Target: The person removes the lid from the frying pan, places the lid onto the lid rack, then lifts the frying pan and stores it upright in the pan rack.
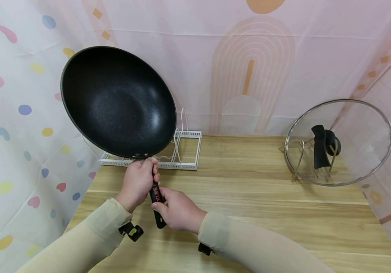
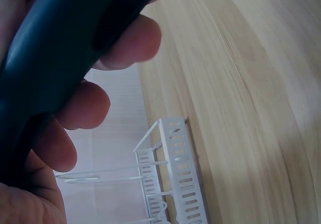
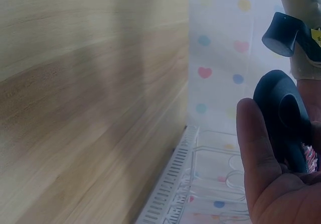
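Note:
A black wok is tilted up, its dark inside facing me, over the left part of the table. My left hand grips its handle close to the pan; in the left wrist view, fingers curl round the dark handle. Lower down, my right hand holds the handle between thumb and fingers, near the end with the hanging hole. That handle end also shows in the right wrist view. Behind and below the wok, a white wire rack stands on the table, partly hidden by the pan.
To the right, a clear glass lid with a metal rim and black handle leans upright in a metal wire stand. The wooden table meets a patterned curtain at the back and on both sides.

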Demonstrator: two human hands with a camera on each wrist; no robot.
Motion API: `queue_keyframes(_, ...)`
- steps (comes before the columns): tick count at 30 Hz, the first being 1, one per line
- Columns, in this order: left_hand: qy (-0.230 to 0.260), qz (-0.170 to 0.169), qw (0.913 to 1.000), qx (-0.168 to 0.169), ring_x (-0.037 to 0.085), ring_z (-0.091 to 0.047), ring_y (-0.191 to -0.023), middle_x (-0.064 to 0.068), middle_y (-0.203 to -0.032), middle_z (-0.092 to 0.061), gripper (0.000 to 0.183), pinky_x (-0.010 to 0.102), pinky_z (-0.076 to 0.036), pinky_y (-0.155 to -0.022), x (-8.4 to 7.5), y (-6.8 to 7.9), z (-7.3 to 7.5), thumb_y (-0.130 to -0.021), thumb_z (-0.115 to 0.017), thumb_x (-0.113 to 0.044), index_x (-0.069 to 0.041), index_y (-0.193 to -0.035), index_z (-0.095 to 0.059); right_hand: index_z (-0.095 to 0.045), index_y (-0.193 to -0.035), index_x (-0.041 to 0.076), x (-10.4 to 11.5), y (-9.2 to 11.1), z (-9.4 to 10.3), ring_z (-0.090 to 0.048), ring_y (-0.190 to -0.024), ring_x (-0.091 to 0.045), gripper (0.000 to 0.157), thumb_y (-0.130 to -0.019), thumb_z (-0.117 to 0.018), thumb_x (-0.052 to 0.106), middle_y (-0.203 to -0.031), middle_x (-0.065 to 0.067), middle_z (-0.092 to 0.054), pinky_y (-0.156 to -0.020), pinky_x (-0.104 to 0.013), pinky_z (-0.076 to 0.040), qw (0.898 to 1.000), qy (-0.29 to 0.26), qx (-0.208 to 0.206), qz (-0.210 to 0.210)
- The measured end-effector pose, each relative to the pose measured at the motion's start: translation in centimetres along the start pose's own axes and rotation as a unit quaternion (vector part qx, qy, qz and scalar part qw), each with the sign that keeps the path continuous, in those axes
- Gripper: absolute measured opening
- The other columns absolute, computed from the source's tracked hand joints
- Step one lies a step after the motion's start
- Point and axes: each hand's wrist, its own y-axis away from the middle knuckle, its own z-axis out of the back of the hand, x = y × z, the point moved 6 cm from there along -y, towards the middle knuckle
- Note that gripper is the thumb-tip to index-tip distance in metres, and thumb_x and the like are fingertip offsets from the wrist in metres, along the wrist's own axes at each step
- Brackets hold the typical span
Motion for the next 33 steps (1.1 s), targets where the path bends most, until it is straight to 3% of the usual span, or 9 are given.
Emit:
queue_keyframes(8,-0.007,-0.001,0.9999,-0.009,0.011,-0.054,-0.059,-0.003,-0.074,-0.053,0.027,0.026,-0.050,-0.060,0.04,0.00,-0.08,-0.111,-0.036,-0.017,-0.004,-0.103,-0.057,-0.061,-0.116,0.012,-0.19,-0.03,-0.14,-0.055,-0.060,-0.009,0.015,-0.109,-0.059,0.024,-0.081,0.000,-0.062,-0.053,-0.024,-0.047,1.000,-0.005,0.012,-0.011)
queue_keyframes(33,-0.072,-0.002,0.9970,-0.025,0.014,-0.058,-0.060,-0.002,-0.072,-0.056,0.028,0.029,-0.049,-0.060,0.27,-0.24,-0.18,-0.109,-0.037,-0.018,-0.003,-0.105,-0.060,-0.056,-0.112,0.010,-0.52,-0.17,-0.67,-0.051,-0.061,-0.011,0.009,-0.109,-0.057,0.019,-0.079,0.000,-0.055,-0.056,-0.025,-0.044,1.000,0.005,0.018,-0.014)
